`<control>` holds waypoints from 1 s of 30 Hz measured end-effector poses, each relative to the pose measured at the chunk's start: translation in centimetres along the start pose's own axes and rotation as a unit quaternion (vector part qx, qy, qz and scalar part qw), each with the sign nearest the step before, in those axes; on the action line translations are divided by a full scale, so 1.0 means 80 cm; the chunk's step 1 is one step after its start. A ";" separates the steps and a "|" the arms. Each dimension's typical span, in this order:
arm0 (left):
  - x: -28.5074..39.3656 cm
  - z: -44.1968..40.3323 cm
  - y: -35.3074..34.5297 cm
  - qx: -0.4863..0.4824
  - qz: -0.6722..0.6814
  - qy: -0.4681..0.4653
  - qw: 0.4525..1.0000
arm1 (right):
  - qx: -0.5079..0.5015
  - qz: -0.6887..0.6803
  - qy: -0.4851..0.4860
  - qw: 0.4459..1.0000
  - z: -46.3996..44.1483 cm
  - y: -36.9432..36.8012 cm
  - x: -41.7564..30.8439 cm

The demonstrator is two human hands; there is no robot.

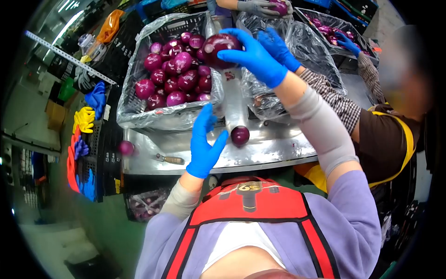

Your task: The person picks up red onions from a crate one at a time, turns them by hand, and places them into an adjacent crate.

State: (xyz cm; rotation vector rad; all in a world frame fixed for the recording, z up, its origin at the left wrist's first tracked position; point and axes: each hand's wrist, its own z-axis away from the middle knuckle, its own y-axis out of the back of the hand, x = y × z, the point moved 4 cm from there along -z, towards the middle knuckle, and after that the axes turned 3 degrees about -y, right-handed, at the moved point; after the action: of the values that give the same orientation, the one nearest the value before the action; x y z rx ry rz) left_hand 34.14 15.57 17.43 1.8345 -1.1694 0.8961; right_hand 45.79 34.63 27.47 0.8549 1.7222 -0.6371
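Observation:
My right hand, in a blue glove, grips a large peeled red onion at the right rim of a crate lined with clear plastic. Peeled red onions are heaped inside that crate. Over the front of the metal table, my left hand, gloved in blue too, has its thumb and fingers apart and holds nothing. Just right of it, a single red onion lies on the table. To its left is a knife with a wooden handle, its blade hard to make out.
A second plastic-lined crate stands to the right, with a co-worker's blue-gloved hand over it. At the top, another person's grey-gloved hand holds an onion. A blurred onion shows at the left table end, near hanging gloves.

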 end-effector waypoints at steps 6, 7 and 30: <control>0.031 -0.054 0.085 0.012 0.039 -0.077 0.996 | -0.068 -0.320 -0.131 0.936 0.081 -0.117 0.011; 0.036 -0.060 0.094 -0.004 0.015 -0.120 0.993 | -0.056 -0.345 -0.138 0.927 0.090 -0.131 0.011; -0.037 -0.032 0.162 -0.065 0.415 0.183 0.889 | -0.018 -0.259 -0.205 0.944 0.130 -0.213 0.059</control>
State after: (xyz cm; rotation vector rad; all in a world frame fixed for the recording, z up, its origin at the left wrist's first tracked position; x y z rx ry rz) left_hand 20.72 15.24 19.06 0.9439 -1.7280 1.5037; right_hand 37.28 17.54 19.96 0.2026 1.5619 -1.0478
